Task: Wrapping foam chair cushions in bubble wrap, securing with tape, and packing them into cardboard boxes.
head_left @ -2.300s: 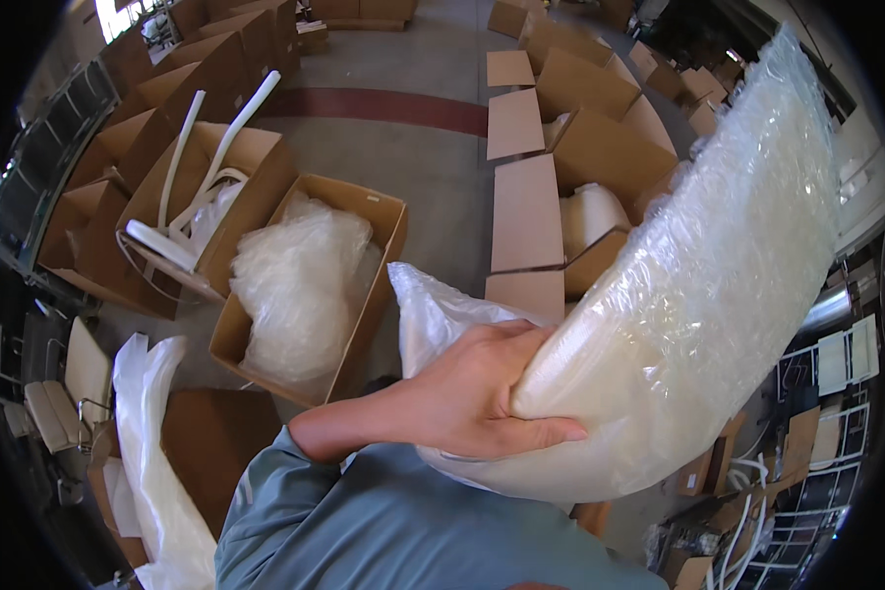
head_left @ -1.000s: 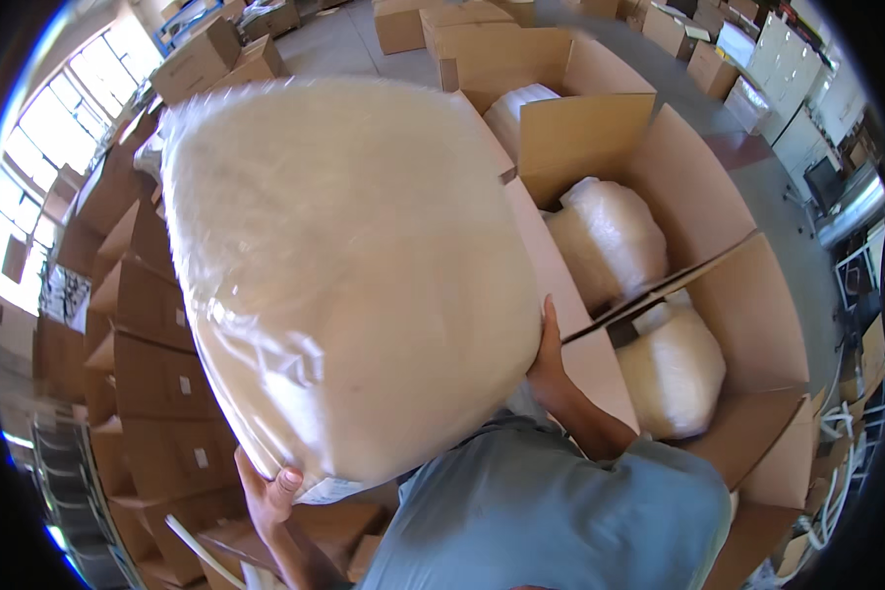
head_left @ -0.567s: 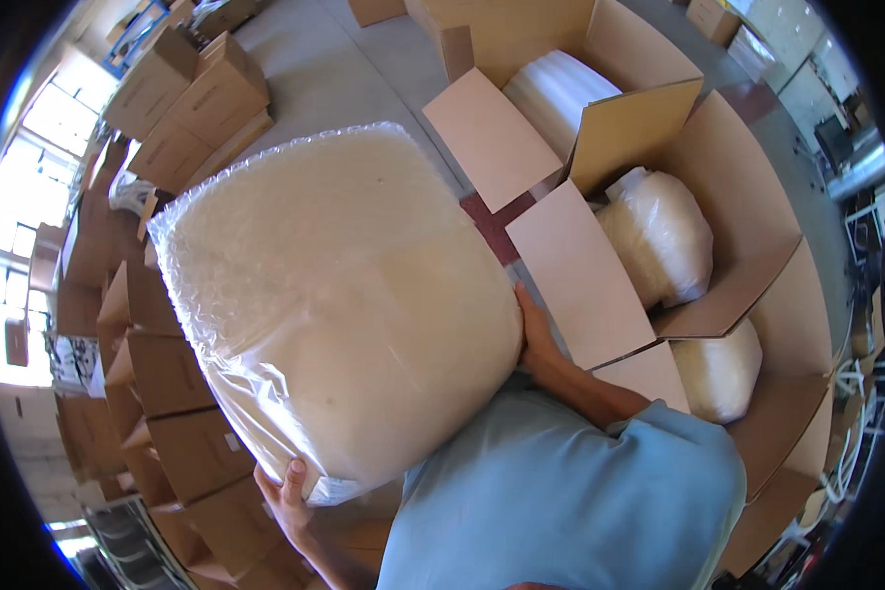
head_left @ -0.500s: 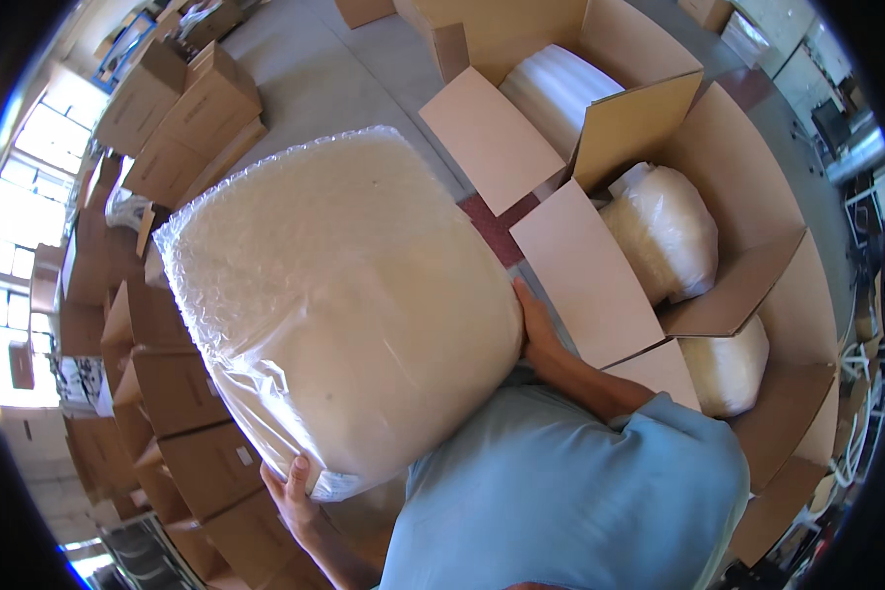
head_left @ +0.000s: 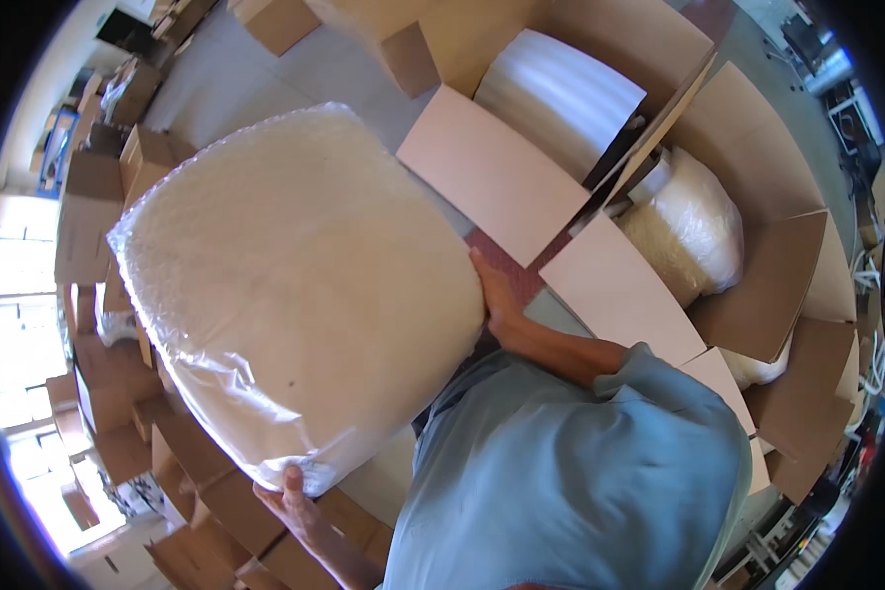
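Note:
A large, cream-coloured padded bundle in clear bubble wrap [head_left: 315, 265] is held up in front of me, tilted, between both hands. At its lower corner my left hand [head_left: 293, 506] is closed on the gathered plastic, thumb on top. My right hand [head_left: 497, 300] presses against the bundle's right side with its fingers partly hidden behind the edge. What lies inside the wrap I cannot make out beyond its rounded, cushion-like shape. To its right stands an opened cardboard box [head_left: 501, 182] holding a white foam-wrapped item [head_left: 560, 93].
Another opened box [head_left: 757, 285] on the right holds a plastic-wrapped cream bundle [head_left: 693, 221]. A further wrapped bundle [head_left: 762, 369] shows partly behind its flap. Cardboard boxes [head_left: 113, 393] are stacked along the left. Grey floor [head_left: 236, 88] shows at the far side.
The wrapped bundle has shifted left in the view, still in both hands. The boxes with wrapped items on the right now sit at a different angle, as my viewpoint has turned.

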{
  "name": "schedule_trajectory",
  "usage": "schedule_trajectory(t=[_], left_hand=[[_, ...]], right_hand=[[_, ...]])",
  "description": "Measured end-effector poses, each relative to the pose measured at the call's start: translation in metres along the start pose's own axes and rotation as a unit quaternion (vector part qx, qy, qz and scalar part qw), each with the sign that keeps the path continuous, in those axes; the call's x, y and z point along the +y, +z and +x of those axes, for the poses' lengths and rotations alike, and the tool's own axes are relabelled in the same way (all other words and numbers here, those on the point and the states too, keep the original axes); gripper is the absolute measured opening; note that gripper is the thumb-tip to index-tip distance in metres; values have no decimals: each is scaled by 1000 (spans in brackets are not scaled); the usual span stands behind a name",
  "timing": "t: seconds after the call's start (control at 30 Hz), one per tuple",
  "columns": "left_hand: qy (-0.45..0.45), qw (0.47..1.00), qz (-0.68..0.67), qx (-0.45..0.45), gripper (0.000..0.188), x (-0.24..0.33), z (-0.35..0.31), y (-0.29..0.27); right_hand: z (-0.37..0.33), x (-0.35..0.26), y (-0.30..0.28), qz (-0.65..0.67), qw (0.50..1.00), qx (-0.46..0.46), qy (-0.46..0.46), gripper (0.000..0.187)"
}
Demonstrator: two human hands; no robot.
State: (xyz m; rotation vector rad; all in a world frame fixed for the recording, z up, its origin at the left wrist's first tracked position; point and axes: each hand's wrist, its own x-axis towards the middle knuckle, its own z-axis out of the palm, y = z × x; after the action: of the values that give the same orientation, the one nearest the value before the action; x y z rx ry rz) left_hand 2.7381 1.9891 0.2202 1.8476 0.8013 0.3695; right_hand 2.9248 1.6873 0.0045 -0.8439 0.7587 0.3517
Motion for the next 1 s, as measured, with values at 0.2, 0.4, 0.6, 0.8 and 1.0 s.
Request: schedule_trajectory(t=[0.2, 0.4, 0.6, 0.8, 1.0], left_hand=[[25, 996, -26, -77, 93, 16, 129, 41], [32, 993, -38, -106, 81, 24, 219, 131], [4, 984, -16, -175, 73, 26, 256, 197], [-56, 991, 30, -121, 78, 34, 277, 242], [-100, 990, 71, -68, 81, 53, 260, 296]], right_hand=[[72, -22, 55, -19, 997, -25, -65, 55], [192, -36, 79, -82, 995, 11, -63, 68], [273, -66, 85, -140, 988, 63, -36, 80], [356, -19, 66, -235, 970, 55, -11, 79], [400, -30, 9, -336, 939, 4, -73, 64]])
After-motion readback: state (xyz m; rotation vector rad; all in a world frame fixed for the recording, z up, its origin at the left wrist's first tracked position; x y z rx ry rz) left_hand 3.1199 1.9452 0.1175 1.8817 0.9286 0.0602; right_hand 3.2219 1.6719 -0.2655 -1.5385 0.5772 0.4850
